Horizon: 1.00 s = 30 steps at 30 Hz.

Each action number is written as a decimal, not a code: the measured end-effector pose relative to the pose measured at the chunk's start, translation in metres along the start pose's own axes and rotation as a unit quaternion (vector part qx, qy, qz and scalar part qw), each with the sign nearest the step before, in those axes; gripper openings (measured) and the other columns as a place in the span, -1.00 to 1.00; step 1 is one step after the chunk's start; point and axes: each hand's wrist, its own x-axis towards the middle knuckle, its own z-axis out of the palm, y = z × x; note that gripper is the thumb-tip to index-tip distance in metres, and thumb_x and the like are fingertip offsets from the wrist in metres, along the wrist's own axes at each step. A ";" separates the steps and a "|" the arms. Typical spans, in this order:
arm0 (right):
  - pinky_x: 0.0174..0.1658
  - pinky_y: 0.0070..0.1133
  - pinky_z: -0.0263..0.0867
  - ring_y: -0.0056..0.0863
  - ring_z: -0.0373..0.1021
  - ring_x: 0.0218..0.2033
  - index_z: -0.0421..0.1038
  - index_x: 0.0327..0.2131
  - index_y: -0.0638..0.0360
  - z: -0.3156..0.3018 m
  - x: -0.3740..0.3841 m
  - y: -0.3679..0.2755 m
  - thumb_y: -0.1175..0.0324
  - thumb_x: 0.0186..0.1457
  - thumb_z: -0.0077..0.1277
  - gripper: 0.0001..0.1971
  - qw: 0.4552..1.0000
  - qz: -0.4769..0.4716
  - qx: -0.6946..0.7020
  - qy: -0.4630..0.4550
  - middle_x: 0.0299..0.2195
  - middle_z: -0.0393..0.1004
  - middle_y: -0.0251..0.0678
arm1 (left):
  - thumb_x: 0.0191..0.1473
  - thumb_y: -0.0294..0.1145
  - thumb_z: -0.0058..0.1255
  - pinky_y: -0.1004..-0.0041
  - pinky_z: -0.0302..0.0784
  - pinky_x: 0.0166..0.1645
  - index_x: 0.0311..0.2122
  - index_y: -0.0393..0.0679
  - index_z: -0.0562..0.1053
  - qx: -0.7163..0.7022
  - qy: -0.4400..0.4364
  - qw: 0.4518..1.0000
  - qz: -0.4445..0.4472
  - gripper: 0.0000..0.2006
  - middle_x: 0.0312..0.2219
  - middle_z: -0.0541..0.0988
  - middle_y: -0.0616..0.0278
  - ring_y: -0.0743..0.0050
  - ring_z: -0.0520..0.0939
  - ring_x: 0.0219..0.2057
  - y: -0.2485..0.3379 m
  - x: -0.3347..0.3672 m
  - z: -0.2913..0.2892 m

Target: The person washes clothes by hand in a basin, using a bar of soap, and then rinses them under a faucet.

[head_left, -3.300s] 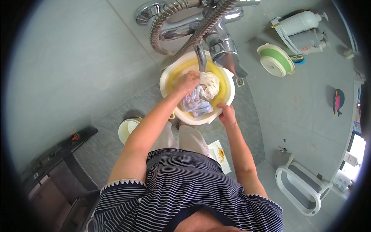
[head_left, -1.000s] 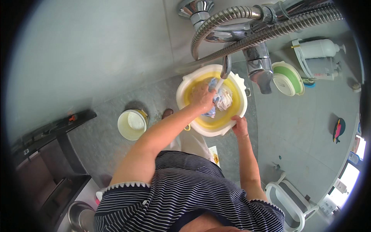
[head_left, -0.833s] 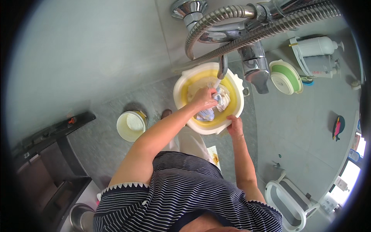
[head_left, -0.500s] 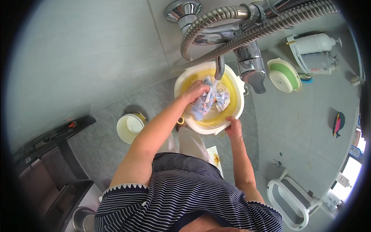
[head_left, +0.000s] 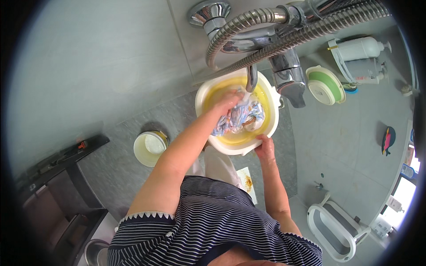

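Observation:
A white basin (head_left: 203, 95) with a yellow inside sits under the chrome spout (head_left: 252, 79), with water running into it. Wet patterned cloth (head_left: 239, 116), blue, white and orange, lies bunched in the basin's water. My left hand (head_left: 230, 100) is at the far end of the cloth, close to the stream, its fingers curled on the fabric and slightly blurred. At the near right, my right hand (head_left: 266, 148) grips the basin's rim, thumb on top and the other fingers mostly hidden beneath.
A chrome mixer tap (head_left: 287, 71) and metal shower hose (head_left: 310, 33) hang above the basin. On the floor at left stands a white bucket (head_left: 148, 150). A green-and-white folding basin (head_left: 326, 86), a bottle rack (head_left: 339, 60) and a folding seat (head_left: 333, 232) are on the right wall.
My left hand has shifted up toward the water stream, and the cloth has spread and turned in the basin. The basin has tipped or slid slightly left, with my right hand still on its rim.

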 end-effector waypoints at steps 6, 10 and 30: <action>-0.08 -0.41 0.22 -0.28 0.30 -0.22 0.23 -0.19 0.36 -0.005 0.004 0.000 0.61 -0.30 -0.16 -0.57 1.000 0.006 -0.015 -0.015 -0.24 0.35 -0.19 | -0.08 -0.18 -0.05 0.37 0.43 -0.34 -0.31 -0.22 0.40 0.105 0.005 0.993 0.052 -0.69 -0.46 0.51 0.16 0.33 0.53 -0.45 0.010 0.008 -0.017; -0.15 -0.48 0.26 -0.33 0.32 -0.26 0.25 -0.22 0.35 -0.006 0.006 0.002 0.64 -0.33 -0.13 -0.57 1.000 0.003 0.017 0.009 -0.29 0.36 -0.24 | -0.17 -0.09 -0.01 0.28 0.39 -0.19 -0.21 -0.25 0.34 0.534 0.162 0.803 0.209 -0.53 -0.42 0.49 -0.01 0.08 0.51 -0.34 0.018 -0.011 -0.001; -0.04 -0.41 0.19 -0.30 0.27 -0.17 0.20 -0.14 0.33 -0.021 0.007 0.008 0.61 -0.29 -0.15 -0.53 0.999 0.000 0.032 0.009 -0.20 0.32 -0.22 | -0.22 -0.46 -0.05 0.28 0.24 -0.05 -0.19 -0.26 0.33 0.457 0.209 0.729 0.465 -0.64 -0.22 0.37 0.04 0.08 0.33 -0.15 0.000 -0.047 -0.033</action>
